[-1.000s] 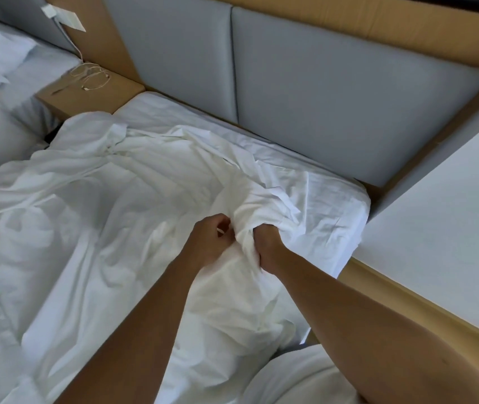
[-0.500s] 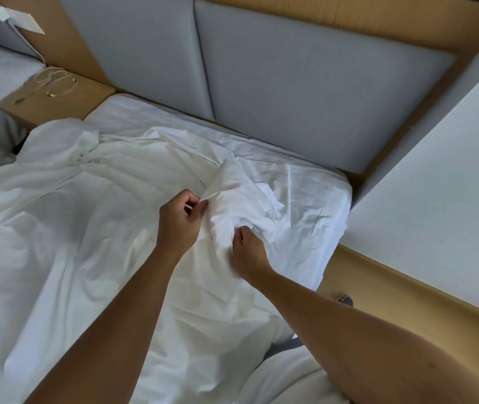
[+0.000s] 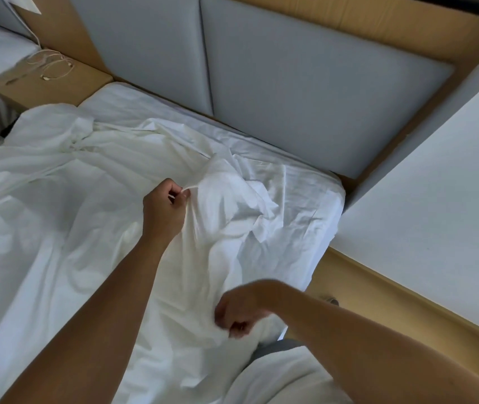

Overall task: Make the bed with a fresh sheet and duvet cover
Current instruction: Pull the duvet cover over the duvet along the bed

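Note:
A rumpled white sheet point(image 3: 66, 205) lies loose over most of the bed, bunched near the head end. Under it the mattress point(image 3: 305, 196) shows a fitted white cover at the far right corner. My left hand point(image 3: 163, 209) pinches a raised fold of the loose sheet at mid-bed. My right hand point(image 3: 239, 309) is near the bed's right edge, blurred, with its fingers curled round the sheet's edge there.
A grey padded headboard point(image 3: 305, 91) in a wooden frame runs along the far side. A wooden bedside shelf point(image 3: 57, 83) with a coiled cable stands far left. A white wall surface point(image 3: 436, 199) and wooden ledge point(image 3: 378, 301) close in on the right. More white bedding point(image 3: 284, 383) lies at bottom.
My right hand has let go of the bunched fold and moved back toward me along the sheet to the bed's right edge. My left hand keeps its pinch on the fold.

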